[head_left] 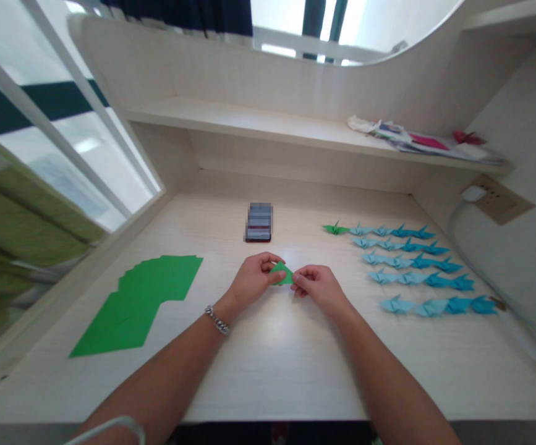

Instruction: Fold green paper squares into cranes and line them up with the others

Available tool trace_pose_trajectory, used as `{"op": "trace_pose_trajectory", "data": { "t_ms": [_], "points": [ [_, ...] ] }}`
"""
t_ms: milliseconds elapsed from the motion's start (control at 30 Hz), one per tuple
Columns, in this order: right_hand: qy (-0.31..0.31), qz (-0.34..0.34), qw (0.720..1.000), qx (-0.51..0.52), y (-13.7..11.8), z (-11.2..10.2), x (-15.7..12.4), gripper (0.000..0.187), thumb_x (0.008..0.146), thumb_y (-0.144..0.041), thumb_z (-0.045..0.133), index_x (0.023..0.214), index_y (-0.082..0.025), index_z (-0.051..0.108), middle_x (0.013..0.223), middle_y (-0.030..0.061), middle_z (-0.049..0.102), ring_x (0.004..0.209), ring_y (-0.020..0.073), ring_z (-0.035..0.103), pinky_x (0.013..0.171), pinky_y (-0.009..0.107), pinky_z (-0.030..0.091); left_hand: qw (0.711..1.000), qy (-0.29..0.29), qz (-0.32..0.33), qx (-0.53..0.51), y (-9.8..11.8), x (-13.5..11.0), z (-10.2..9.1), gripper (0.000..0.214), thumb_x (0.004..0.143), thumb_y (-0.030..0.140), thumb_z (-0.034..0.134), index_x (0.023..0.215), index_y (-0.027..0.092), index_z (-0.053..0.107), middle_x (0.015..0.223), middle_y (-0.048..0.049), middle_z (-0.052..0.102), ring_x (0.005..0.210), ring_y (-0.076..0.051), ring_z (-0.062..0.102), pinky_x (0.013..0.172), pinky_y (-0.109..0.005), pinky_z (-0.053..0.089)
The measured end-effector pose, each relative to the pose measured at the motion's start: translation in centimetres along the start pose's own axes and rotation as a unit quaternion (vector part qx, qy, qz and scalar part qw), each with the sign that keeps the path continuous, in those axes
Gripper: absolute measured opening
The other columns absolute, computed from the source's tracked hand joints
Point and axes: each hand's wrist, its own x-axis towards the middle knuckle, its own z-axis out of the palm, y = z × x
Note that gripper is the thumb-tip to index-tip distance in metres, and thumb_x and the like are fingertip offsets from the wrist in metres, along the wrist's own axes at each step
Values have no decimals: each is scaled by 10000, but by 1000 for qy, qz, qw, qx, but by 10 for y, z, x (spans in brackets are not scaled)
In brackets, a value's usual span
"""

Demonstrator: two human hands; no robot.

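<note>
Both hands meet over the middle of the desk around a small folded piece of green paper [282,269], triangular in outline. My left hand [257,275] grips its left side, with the thumb lying across the front. At the right corner, the thumb and fingers of my right hand [316,284] pinch the same paper. Fingers cover its lower and side edges. To the left lies a fanned stack of green paper sheets [156,281]. On the right stand rows of folded paper cranes [402,262] in light and darker blue, with one green crane [336,228] at the far left end of the back row.
A phone [259,222] lies behind my hands on the desk [272,371]. Papers and a red folded piece [468,137] rest on the shelf [249,122]. A white cable [453,213] runs from the wall socket [499,199] down the right side. Railings [82,93] stand left.
</note>
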Motion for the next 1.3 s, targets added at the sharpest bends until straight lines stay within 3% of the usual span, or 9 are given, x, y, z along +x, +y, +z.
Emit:
{"op": "trace_pose_trajectory", "data": {
  "t_ms": [167, 467, 700, 900, 1133, 1300],
  "points": [
    [0, -5, 1000, -8, -1, -1, -1, 315, 721, -447, 655, 727, -132, 645, 632, 48, 677, 476, 105, 573, 498, 231, 457, 1000, -15, -3, -1, -1, 1, 0, 209, 649, 229, 720, 806, 120, 635, 726, -61, 695, 643, -153, 640, 621, -274, 504],
    [-4, -4, 1000, -12, -1, -1, -1, 334, 734, -469, 633, 721, -135, 640, 650, 51, 683, 493, 104, 582, 529, 233, 475, 999, 36, -7, -19, 5, 0, -2, 226, 635, 258, 745, 778, 124, 631, 704, -51, 695, 615, -154, 645, 609, -276, 528],
    [33, 18, 999, 32, -1, -9, 2, 342, 724, -488, 631, 741, -146, 635, 652, 41, 674, 499, 110, 590, 520, 234, 478, 998, 58, -7, -39, 7, 0, -4, 228, 627, 245, 749, 773, 118, 628, 668, -35, 684, 578, -141, 632, 596, -265, 523],
    [-2, -16, 1000, -4, 3, -5, 3, 323, 722, -469, 649, 725, -150, 598, 623, 26, 657, 498, 108, 578, 528, 235, 470, 998, 42, -19, -39, 6, 0, -3, 230, 624, 238, 755, 776, 119, 630, 692, -41, 688, 598, -143, 633, 607, -266, 521],
    [-12, -8, 1000, 7, -4, -4, -3, 285, 727, -422, 651, 769, -144, 601, 665, 36, 665, 531, 111, 587, 556, 244, 474, 999, 4, -22, -46, 5, -1, -2, 254, 620, 239, 760, 800, 113, 632, 721, -54, 692, 631, -139, 629, 635, -265, 506],
    [8, -30, 999, -40, -2, -2, -2, 205, 755, -355, 616, 731, -154, 583, 607, 17, 634, 497, 113, 564, 523, 240, 453, 1000, -16, -7, -11, 1, -1, 1, 215, 665, 274, 719, 791, 119, 638, 712, -48, 678, 633, -137, 612, 604, -251, 478]
  ]
}}
